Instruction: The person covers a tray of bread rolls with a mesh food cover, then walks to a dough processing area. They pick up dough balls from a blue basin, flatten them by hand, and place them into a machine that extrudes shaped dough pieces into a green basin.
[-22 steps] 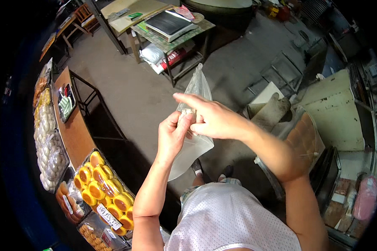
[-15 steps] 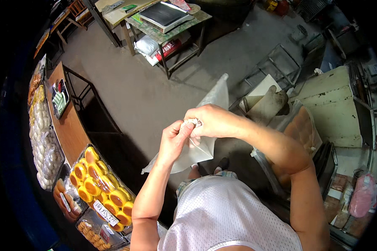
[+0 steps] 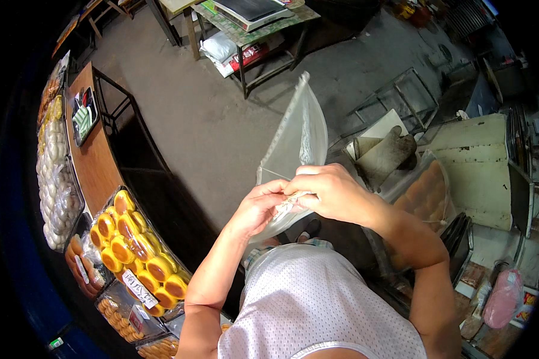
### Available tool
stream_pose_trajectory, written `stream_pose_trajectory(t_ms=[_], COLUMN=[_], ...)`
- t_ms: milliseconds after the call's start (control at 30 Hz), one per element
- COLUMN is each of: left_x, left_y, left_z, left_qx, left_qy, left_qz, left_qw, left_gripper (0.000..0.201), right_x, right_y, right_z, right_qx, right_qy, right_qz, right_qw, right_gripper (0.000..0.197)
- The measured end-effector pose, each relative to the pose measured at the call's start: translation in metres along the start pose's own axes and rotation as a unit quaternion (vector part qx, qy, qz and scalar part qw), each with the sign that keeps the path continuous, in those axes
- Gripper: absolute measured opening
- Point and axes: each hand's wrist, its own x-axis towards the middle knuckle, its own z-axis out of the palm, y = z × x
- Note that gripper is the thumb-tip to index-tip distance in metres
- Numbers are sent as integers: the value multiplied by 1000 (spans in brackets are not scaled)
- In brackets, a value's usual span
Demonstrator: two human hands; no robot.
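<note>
In front of my body hangs a whitish, see-through plastic bag, its far end spread out to a point. My left hand pinches the bag's bunched edge between thumb and fingers. Close beside it, my right hand grips the same crumpled part, fingers curled over it. The two hands almost touch, and gathered folds show between them. Part of the bag drops below my hands toward my feet, and whether anything lies inside it I cannot tell.
On my left, packed yellow round cakes sit by a brown tabletop with a tray of tongs. Ahead stands a table. At right are bagged buns, a cream metal cabinet and a pink bag.
Both hands have shifted slightly right and nearer my body. The bag has swung round, its far tip now higher and its left corner no longer spread out. The view has moved a little.
</note>
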Motion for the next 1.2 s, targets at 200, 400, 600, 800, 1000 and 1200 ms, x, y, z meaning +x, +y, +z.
stream_pose_trajectory(t_ms=[200, 400, 600, 800, 1000, 1200], left_x=[7, 2, 6, 0, -21, -39], left_y=[4, 24, 30, 12, 21, 28], left_z=[12, 30, 40, 42, 50, 67], left_qx=[127, 278, 394, 407, 356, 429], left_qy=[-72, -114, -166, -191, -106, -77], left_qz=[77, 157, 216, 196, 169, 235], left_qw=[986, 941, 878, 871, 913, 869], left_gripper=[21, 17, 11, 11, 10, 9], right_x=[-8, -13, -23, -29, -45, -60], right_y=[-10, -28, -30, -42, -47, -47], right_z=[-9, -16, -27, -23, -32, -24], right_qx=[-47, -70, -108, -26, -68, -180], right_qy=[70, 101, 49, 55, 80, 87], right_qz=[-103, -118, -126, -142, -181, -172], right_qw=[991, 985, 985, 988, 978, 965], right_gripper=[20, 20, 16, 18, 20, 24])
